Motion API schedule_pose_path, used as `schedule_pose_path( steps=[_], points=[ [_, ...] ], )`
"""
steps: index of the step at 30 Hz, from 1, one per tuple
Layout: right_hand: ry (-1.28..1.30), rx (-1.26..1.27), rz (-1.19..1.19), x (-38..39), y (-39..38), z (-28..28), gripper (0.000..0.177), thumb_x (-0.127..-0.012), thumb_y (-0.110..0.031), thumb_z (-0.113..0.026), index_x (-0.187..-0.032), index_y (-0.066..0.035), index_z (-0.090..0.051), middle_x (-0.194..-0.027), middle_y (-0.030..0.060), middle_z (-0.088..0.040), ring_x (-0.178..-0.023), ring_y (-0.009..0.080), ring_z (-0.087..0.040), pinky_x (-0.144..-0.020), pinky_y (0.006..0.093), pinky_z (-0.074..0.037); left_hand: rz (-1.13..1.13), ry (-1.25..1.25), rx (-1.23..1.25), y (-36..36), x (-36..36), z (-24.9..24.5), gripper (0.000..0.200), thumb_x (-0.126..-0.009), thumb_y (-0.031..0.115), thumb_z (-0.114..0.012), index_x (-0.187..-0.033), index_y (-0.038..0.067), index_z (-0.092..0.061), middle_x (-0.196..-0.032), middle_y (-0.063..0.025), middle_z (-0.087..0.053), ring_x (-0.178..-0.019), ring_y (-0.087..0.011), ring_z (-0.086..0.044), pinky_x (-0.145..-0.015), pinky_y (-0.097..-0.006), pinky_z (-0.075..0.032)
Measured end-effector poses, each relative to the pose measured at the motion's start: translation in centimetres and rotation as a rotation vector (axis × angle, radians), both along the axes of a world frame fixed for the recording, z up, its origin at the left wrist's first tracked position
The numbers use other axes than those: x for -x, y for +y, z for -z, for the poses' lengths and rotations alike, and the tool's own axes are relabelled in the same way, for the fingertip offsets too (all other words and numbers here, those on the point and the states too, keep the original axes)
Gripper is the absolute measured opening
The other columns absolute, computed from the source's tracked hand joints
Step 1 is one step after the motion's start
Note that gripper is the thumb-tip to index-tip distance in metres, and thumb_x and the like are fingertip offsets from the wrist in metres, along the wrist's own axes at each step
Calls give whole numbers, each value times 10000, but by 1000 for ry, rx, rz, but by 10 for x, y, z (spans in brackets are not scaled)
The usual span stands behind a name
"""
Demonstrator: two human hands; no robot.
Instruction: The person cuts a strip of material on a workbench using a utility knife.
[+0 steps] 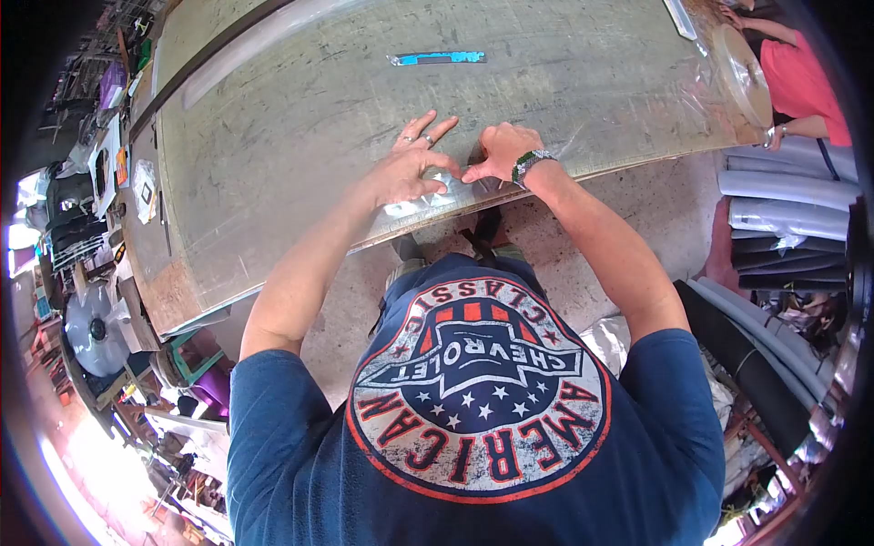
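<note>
Near the front edge of a worn table (319, 136), my left hand (414, 168) has its fingers spread, with rings on it. Its index fingertip comes close to my right thumb. A shiny clear patch, like plastic film (439, 189), shows beside the left thumb and fingers. My right hand (506, 153), with a beaded bracelet at the wrist, has its fingers curled and its thumb stretched toward the left hand. What it holds, if anything, is hidden. Farther back on the table lies a narrow dark and blue strip (439, 58).
At the right, a person in a red top (801, 77) has hands at the table's end, near a round clear roll (740, 75). Wrapped rolls (787, 214) are stacked below. A fan (96, 329) and cluttered shelves are at the left. A long dark bar (214, 53) crosses the table.
</note>
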State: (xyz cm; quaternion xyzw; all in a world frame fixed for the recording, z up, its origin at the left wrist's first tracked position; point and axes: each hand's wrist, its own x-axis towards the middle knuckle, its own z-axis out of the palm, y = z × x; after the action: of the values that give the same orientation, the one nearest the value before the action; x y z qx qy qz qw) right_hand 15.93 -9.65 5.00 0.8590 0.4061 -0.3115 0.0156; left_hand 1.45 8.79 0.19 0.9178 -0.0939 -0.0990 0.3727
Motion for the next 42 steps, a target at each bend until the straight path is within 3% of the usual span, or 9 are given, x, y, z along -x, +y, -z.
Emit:
schedule_pose_path(
  steps=[11,16,19,27,31,33,35,38,42],
  points=[
    [-66,-28,-44,-19,-16,5,767,-683,-744,-792,-1019,-55,-776,-1010,178,-766,-1022,355,-737,-881,458,-573,20,5,-15,3,0,2,405,-754,242,-870,-1130,340,-755,-1731,-37,-201,-1596,-382,-61,-1283,-568,-136],
    [-1,-329,131,-71,-16,12,459,-905,-520,-721,-1043,-82,-735,-1006,148,-736,-945,404,-686,-813,515,-534,21,2,-28,4,-2,-2,388,-750,238,-874,-1110,331,-761,-1732,-25,-197,-1596,-380,-66,-1279,-573,-165],
    [-358,-867,55,-102,17,57,379,-954,-432,-681,-1135,-100,-705,-1122,147,-682,-1047,388,-638,-857,494,-515,7,26,-45,2,-4,-7,362,-751,245,-874,-1090,315,-769,-1730,-20,-205,-1594,-384,-74,-1278,-571,-177],
    [-278,-762,34,-121,50,85,267,-902,-304,-758,-1046,-94,-678,-1119,124,-629,-1132,355,-539,-946,480,-465,-28,17,7,1,-1,-6,416,-707,127,-871,-1094,253,-784,-1723,-10,-241,-1596,-373,-82,-1280,-537,-201],
    [92,-754,325,-127,-1,59,223,-932,-232,-746,-952,-41,-632,-856,121,-696,-793,312,-660,-719,414,-532,-16,19,-19,2,-2,-7,384,-729,171,-869,-1095,251,-785,-1722,-24,-240,-1596,-371,-84,-1280,-532,-206],
    [32,-831,272,-128,-54,37,227,-939,-222,-744,-934,-28,-625,-720,88,-664,-650,221,-647,-621,373,-512,-6,-3,-9,4,-2,-4,380,-735,185,-870,-1100,251,-786,-1724,-24,-235,-1597,-366,-83,-1278,-541,-204],
    [136,-757,455,-119,-84,5,226,-925,-224,-771,-970,-35,-656,-715,59,-635,-647,134,-615,-605,327,-500,-11,-19,6,4,3,-1,380,-738,195,-872,-1103,253,-788,-1725,-23,-230,-1597,-364,-83,-1276,-549,-203],
    [-210,-637,294,-122,-81,-20,259,-907,-219,-798,-1027,-19,-687,-721,25,-632,-613,102,-595,-561,293,-480,-7,-43,14,7,3,2,385,-738,201,-875,-1109,256,-789,-1727,-23,-222,-1597,-362,-83,-1272,-561,-202],
    [-30,-921,560,-106,-26,-33,298,-890,-268,-805,-964,10,-728,-705,-7,-631,-589,89,-587,-539,273,-466,1,-51,18,7,3,6,387,-744,199,-872,-1118,253,-790,-1726,-22,-223,-1596,-367,-84,-1271,-563,-201]
  ],
)
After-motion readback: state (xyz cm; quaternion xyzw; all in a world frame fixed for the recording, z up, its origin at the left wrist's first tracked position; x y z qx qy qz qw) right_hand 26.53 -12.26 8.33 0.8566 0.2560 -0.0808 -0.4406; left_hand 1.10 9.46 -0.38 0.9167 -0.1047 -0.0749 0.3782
